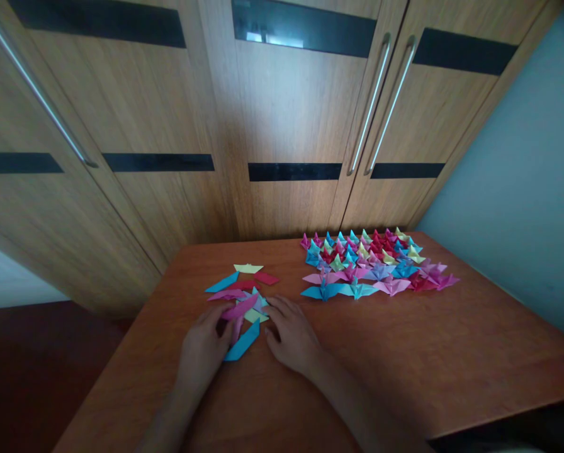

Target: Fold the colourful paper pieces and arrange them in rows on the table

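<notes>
Both hands rest on a reddish wooden table (405,352) at a small pile of folded paper strips (242,296) in blue, pink, red and yellow. My left hand (204,346) lies palm down with its fingertips on a pink strip (239,308) and a blue strip (242,343) beside it. My right hand (289,333) lies flat just right of the pile, fingers stretched toward a yellow piece (255,316). Neither hand lifts anything.
A large cluster of finished origami cranes (371,264) in many colours covers the far right part of the table. Wooden wardrobe doors (282,119) with long metal handles stand right behind the table. A pale wall (522,189) is on the right.
</notes>
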{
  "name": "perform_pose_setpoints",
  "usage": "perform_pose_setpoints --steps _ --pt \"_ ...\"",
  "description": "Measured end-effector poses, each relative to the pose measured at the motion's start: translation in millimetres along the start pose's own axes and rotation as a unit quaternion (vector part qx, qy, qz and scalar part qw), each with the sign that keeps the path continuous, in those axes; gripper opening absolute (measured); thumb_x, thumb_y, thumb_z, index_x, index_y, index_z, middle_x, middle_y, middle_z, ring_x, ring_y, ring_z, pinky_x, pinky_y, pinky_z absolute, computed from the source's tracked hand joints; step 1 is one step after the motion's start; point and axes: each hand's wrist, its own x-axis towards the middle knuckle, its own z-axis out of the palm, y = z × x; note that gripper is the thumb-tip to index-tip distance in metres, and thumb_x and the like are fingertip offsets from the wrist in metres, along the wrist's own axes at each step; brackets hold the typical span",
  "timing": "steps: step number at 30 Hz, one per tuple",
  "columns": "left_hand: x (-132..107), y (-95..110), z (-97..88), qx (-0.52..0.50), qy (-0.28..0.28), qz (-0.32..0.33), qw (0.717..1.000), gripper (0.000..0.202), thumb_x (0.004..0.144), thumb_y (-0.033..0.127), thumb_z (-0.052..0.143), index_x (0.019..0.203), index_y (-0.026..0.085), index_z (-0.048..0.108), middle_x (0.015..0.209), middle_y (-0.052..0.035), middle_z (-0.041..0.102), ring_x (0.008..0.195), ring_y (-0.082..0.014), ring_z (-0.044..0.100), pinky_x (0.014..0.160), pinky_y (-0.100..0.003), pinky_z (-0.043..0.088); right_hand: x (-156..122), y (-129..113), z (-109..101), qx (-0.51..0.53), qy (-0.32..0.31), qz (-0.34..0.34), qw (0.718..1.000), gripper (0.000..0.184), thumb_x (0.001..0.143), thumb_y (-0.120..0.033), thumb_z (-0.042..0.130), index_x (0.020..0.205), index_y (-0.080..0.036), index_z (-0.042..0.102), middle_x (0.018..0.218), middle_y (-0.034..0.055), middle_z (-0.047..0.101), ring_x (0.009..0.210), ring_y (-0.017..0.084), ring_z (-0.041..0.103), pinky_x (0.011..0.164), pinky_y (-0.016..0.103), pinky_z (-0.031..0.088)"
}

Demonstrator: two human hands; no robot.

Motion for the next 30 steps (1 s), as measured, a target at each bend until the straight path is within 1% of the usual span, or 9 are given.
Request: perform_pose_setpoints --steps 5,7,9,11,13,18,22,27,30 --pt "0 4 -7.3 -0.09 0.035 -0.051 0.994 0.028 0.078 0.032 0.053 0.101 0.021 0.065 0.104 -0.005 0.07 0.093 -0.0234 0.065 0.084 -0.034 0.049 -1 4 3 0.147 0.089 0.052 0.984 0.038 0.079 -0.02 0.057 0.116 -0.022 0.057 0.119 0.0081 0.059 0.112 0.021 0.052 0.098 0.04 0.041" --pt "-3 12 -8.1 -0.168 0.009 -0.093 0.981 0.03 0.078 0.036 0.054 0.101 0.019 0.065 0.092 -0.0048 0.072 0.081 -0.0225 0.067 0.071 -0.032 0.052 -3 1 2 0.266 0.107 0.106 0.952 0.032 0.079 -0.025 0.059 0.111 -0.022 0.058 0.107 0.0071 0.064 0.096 0.02 0.06 0.086 0.036 0.049" --pt "-7 25 -7.0 -0.262 -0.031 -0.121 0.957 0.033 0.079 0.039 0.055 0.101 0.018 0.064 0.082 -0.0039 0.072 0.072 -0.0212 0.067 0.062 -0.029 0.051 -6 -3 -1 0.399 0.093 0.146 0.9 0.032 0.077 -0.03 0.063 0.108 -0.022 0.058 0.098 0.0054 0.067 0.084 0.018 0.063 0.074 0.032 0.052" --pt "-11 41 -3.9 -0.331 -0.056 -0.106 0.936 0.029 0.078 0.038 0.058 0.097 0.017 0.065 0.087 -0.0042 0.072 0.08 -0.0211 0.066 0.068 -0.028 0.051 -9 -9 -5 0.489 0.07 0.16 0.855 0.032 0.074 -0.034 0.066 0.103 -0.021 0.06 0.091 0.0035 0.068 0.078 0.017 0.063 0.068 0.029 0.052" --pt "-14 57 0.1 -0.362 -0.092 -0.08 0.924 0.024 0.078 0.034 0.059 0.093 0.017 0.067 0.09 -0.0044 0.072 0.085 -0.0212 0.065 0.075 -0.03 0.051 -13 -13 -11 0.512 0.068 0.167 0.84 0.025 0.073 -0.036 0.068 0.092 -0.019 0.063 0.081 0.0015 0.067 0.071 0.015 0.062 0.064 0.026 0.05" --pt "-19 78 9.2 -0.371 -0.153 -0.038 0.915 0.018 0.078 0.024 0.056 0.091 0.018 0.068 0.093 -0.0046 0.071 0.086 -0.0199 0.064 0.08 -0.029 0.049 -21 -13 -19 0.476 0.099 0.19 0.853 0.019 0.072 -0.037 0.07 0.076 -0.018 0.067 0.071 0.0006 0.066 0.066 0.014 0.058 0.061 0.024 0.046" --pt "-22 79 12.7 -0.351 -0.173 -0.015 0.92 0.019 0.081 0.027 0.056 0.094 0.019 0.067 0.089 -0.0036 0.071 0.084 -0.0196 0.063 0.077 -0.028 0.049 -28 -9 -20 0.479 0.09 0.184 0.854 0.018 0.073 -0.035 0.069 0.074 -0.017 0.066 0.065 -0.0011 0.063 0.059 0.012 0.054 0.055 0.022 0.042" --pt "-26 74 14.3 -0.321 -0.177 -0.018 0.93 0.017 0.083 0.031 0.055 0.082 0.018 0.066 0.076 -0.0022 0.066 0.074 -0.0181 0.059 0.068 -0.025 0.046 -31 -10 -23 0.389 0.099 0.158 0.902 0.013 0.076 -0.03 0.066 0.074 -0.017 0.067 0.071 0.0003 0.065 0.066 0.014 0.057 0.062 0.023 0.044" --pt "-27 74 13.5 -0.309 -0.175 -0.014 0.935 0.017 0.082 0.029 0.054 0.073 0.018 0.063 0.07 -0.0006 0.062 0.068 -0.0165 0.056 0.064 -0.024 0.044 -31 -11 -24 0.379 0.102 0.169 0.904 0.011 0.079 -0.027 0.063 0.074 -0.018 0.066 0.071 0.0004 0.065 0.067 0.014 0.058 0.063 0.023 0.044"
